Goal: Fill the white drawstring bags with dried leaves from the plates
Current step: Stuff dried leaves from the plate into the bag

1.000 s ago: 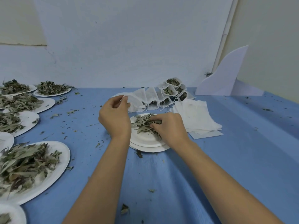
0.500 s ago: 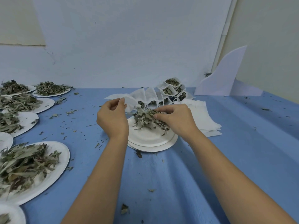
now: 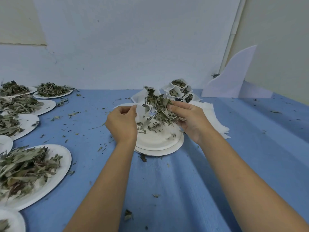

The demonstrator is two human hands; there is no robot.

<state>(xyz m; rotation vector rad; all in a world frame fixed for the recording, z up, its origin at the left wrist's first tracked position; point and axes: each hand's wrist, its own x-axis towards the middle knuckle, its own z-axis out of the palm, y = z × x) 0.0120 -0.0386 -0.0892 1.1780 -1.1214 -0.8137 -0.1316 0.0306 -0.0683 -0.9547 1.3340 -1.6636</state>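
- My left hand (image 3: 122, 124) pinches bag (image 3: 141, 113) rim, above plate (image 3: 158, 143).
- My right hand (image 3: 189, 118) clamps leaves (image 3: 160, 108); clump's long axis runs toward 11 o'clock.
- Bag lies 9 o'clock of clump, just beside; mouth hidden.

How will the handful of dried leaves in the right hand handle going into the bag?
Probably light, loose: handful splays past the right hand. Likely sheds: bits lie on the plate and cloth. The floppy bag in the left hand may need holding open.
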